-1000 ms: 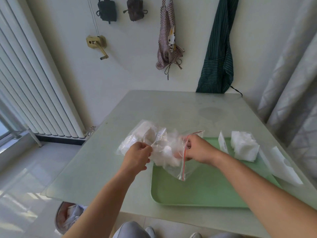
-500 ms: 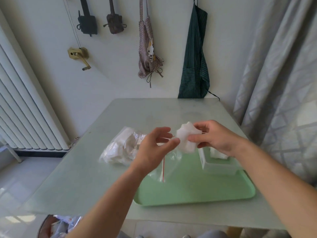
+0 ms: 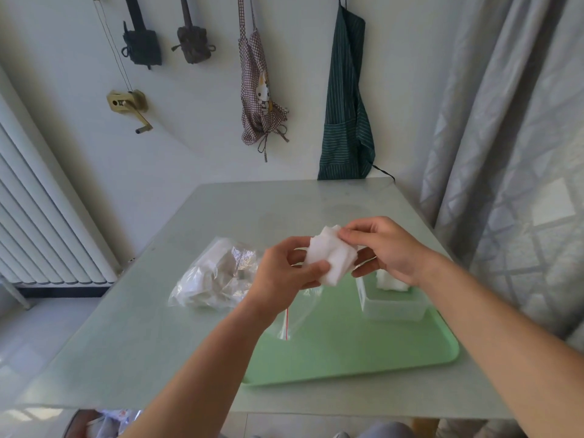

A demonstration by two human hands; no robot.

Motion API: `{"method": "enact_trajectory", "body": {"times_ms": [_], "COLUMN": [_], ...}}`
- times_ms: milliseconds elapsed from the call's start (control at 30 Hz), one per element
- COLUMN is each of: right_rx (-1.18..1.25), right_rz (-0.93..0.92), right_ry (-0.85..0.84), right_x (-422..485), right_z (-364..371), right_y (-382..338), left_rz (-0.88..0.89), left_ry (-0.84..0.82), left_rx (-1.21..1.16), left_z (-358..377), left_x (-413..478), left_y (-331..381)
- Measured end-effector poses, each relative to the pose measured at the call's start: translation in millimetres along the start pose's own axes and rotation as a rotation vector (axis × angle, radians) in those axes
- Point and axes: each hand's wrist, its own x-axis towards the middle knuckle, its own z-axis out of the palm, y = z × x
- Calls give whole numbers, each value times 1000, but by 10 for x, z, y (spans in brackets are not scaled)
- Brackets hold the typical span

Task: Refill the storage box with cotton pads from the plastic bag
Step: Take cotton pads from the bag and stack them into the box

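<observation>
The cotton pads (image 3: 330, 257) at centre look soft, white and matt — fibrous at the edges. The plastic bag (image 3: 218, 276) is clear, crinkled, glossy film. The storage box (image 3: 393, 308) is translucent smooth plastic; the tray (image 3: 347, 349) — pale green, satin; the counter (image 3: 221, 210), smooth with a dull sheen.

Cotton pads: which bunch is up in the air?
The bunch pinched between left hand and right hand; the others sit in the plastic bag and storage box.

No writing can be read anywhere — the cotton pads (image 3: 330, 257) pinched in the fingers (image 3: 360, 232) are plain white, the plastic bag (image 3: 215, 276) left of the fingers carries only a red strip, and the checked apron (image 3: 252, 121) far above them bears just a cartoon cat.
</observation>
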Motion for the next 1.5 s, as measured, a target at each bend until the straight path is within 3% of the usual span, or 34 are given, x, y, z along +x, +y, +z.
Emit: {"method": "enact_trajectory", "body": {"times_ms": [267,667,833,900,1033,1267,1500], "right_rx": [-12,254,167,156,267,470,146], "right_rz": [-24,-38,-63,-43,-15,37,11], "right_ry": [125,294,154,175,251,188,302], "right_x": [61,112,25,6,-11,-88,-94], "right_z": [-21,-81,4,95,173,167,199], "right_y": [33,-84,-125,-102,-45,8,19], "left_rz": [-28,-129,-125,-115,-114,-74,-131], "left_ry": [-34,53,50,50,57,81,35], "left_rx": [-88,-245,-254,-312,-395,-443,-523], "left_z": [-46,-3,121,179,279,370,424], "left_x": [11,85,134,131,101,82,35], "left_y": [-83,-108,-96,-86,-61,-32,8]}}
